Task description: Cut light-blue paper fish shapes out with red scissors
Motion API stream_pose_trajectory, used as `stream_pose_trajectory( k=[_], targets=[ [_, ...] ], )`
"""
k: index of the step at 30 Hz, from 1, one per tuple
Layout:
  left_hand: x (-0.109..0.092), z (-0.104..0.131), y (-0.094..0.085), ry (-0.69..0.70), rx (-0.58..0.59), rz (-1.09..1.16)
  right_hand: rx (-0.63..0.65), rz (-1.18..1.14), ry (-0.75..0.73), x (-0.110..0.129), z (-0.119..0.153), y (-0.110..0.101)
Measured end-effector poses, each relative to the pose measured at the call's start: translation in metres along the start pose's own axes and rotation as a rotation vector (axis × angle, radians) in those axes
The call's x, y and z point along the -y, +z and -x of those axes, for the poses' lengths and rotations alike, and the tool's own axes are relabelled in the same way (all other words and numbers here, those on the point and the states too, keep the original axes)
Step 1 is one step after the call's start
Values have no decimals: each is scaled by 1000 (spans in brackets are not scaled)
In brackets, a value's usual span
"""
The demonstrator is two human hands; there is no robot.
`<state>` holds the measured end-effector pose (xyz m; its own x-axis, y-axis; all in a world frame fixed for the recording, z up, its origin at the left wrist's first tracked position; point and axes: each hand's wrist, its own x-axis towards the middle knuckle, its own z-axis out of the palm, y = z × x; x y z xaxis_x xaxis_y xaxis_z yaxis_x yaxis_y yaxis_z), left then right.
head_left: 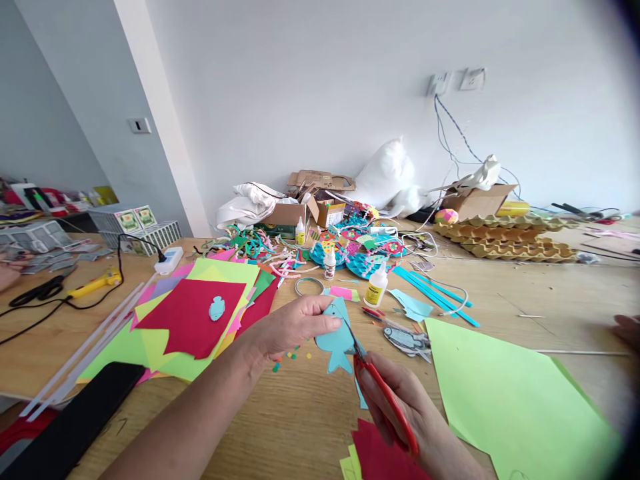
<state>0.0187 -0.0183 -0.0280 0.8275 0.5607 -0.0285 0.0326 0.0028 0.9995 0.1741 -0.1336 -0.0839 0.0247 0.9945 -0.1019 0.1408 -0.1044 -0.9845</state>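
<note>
A light blue paper fish point(334, 339) with pencil lines hangs over the wooden table, pinched at its upper left edge between the thumb and fingers of my left hand point(307, 325). My right hand point(395, 387) is wrapped round the handles of red scissors point(393, 400), whose blades meet the fish's right edge. A narrow blue strip point(361, 393) hangs beside the scissors. Below my right hand lie red paper point(377, 453) and yellow scraps point(353, 461). Small coloured dots point(285, 362) are scattered left of the fish.
Coloured sheets point(200, 313) with a small blue fish cutout lie left. A black phone-like slab point(75, 420) is near the front. A glue bottle point(376, 287) stands behind my hands. Green paper point(510, 387) lies right; egg trays point(505, 240) are behind. Parts of other people's hands show at both edges.
</note>
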Motion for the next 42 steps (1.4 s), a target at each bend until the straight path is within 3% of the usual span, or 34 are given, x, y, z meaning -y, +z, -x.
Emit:
stream_pose_trajectory(
  k=[7,26,38,42],
  targets=[
    [-4,1,-1,67,-6,-113,34,-13,18,0,-4,-2],
    [1,0,2,15,22,8,33,14,9,-2,-1,-3],
    [2,0,1,10,-61,-36,53,10,-1,-2,-5,-3],
    [0,0,3,27,-15,-57,60,3,-29,-2,-4,-4]
  ],
)
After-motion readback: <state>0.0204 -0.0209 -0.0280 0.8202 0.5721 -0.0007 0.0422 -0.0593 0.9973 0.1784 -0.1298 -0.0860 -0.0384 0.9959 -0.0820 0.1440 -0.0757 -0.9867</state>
